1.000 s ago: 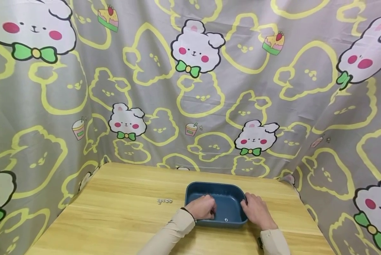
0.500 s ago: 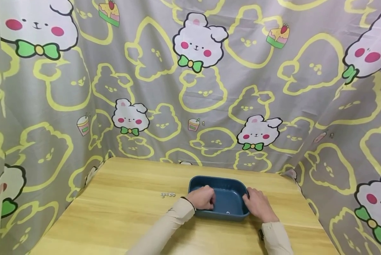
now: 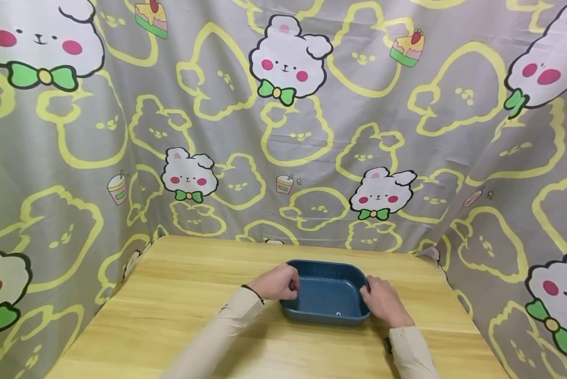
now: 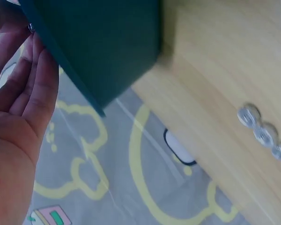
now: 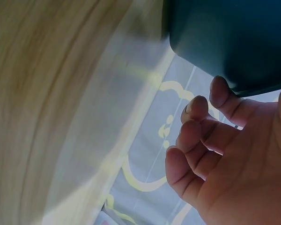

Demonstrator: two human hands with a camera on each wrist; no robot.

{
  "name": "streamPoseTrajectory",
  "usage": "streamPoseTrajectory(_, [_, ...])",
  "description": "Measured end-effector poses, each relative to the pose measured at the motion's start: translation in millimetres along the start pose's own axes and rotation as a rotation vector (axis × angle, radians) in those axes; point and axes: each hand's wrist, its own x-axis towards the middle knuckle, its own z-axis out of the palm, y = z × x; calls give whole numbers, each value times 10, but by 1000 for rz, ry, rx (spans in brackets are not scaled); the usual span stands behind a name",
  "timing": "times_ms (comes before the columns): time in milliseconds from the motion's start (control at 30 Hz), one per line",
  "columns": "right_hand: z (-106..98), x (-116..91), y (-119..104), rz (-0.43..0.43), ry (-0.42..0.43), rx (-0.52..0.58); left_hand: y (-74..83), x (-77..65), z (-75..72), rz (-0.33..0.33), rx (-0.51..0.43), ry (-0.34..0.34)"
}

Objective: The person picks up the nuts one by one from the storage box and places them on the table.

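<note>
A dark blue rectangular box [image 3: 328,299] stands on the table, with one small metal nut [image 3: 338,314] lying inside near its front wall. My left hand [image 3: 277,283] is over the box's left rim. Between its thumb and fingertips it pinches a small shiny metal nut [image 4: 32,27], mostly covered by the fingers. My right hand [image 3: 385,302] holds the box's right rim, fingers on the outside of the wall. In the left wrist view a row of several metal nuts [image 4: 263,135] lies on the table; the left hand and forearm hide it in the head view.
The wood-grain table [image 3: 179,295] surrounds the box and runs back to a grey curtain [image 3: 245,126] with yellow outlines and white cartoon animals. The curtain also hangs along the left and right sides.
My left hand has moved left, from inside the box to over its left rim, and now covers the row of nuts in the head view. The right hand keeps its hold.
</note>
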Motion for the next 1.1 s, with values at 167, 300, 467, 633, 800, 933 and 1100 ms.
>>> streamPoseTrajectory(167, [24, -7, -2, -4, -8, 8, -64, -141, -77, -13, -1, 17])
streamPoseTrajectory(300, [32, -10, -6, -3, -18, 19, -117, -228, -162, -18, -36, 56])
streamPoseTrajectory(467, [-5, -2, -2, 1, -7, 24, -178, -306, -254, -8, -73, 112])
streamPoseTrajectory(633, [-18, 32, 21, -1, -3, 23, -263, -410, -288, -7, -77, 145])
streamPoseTrajectory(800, [-11, 50, 27, 4, -15, 30, -375, -546, -276, -45, -99, 168])
streamPoseTrajectory(933, [-14, 48, 24, 11, -21, 36, -446, -654, -249, -74, -128, 174])
streamPoseTrajectory(1100, [-8, 45, 22, 7, -9, 34, -520, -794, -177, -132, -150, 163])
